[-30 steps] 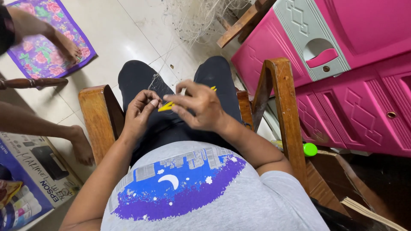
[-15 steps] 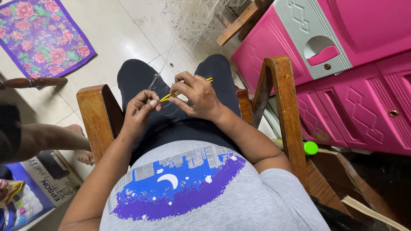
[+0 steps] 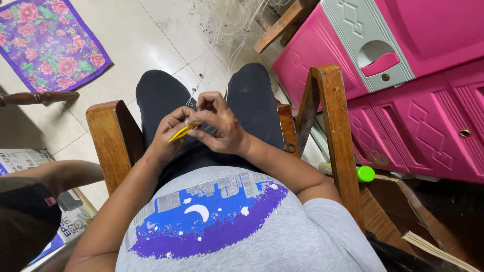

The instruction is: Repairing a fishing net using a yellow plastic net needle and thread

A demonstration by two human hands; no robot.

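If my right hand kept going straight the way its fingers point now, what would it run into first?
Most likely the left hand: the right hand points leftward across the lap, its fingertips already meeting the left fingers at the yellow netting needle. Beyond that stands the chair's wooden left armrest.

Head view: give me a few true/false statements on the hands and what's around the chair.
1. Both hands, left hand and right hand, meet at a yellow tool. True.
2. The hands work over a table. False: over the lap, in a wooden chair.
3. Thin net threads run from the hands to the floor. True.
4. The cabinet on the person's right is blue. False: pink.
5. The floral mat lies on the floor. True.
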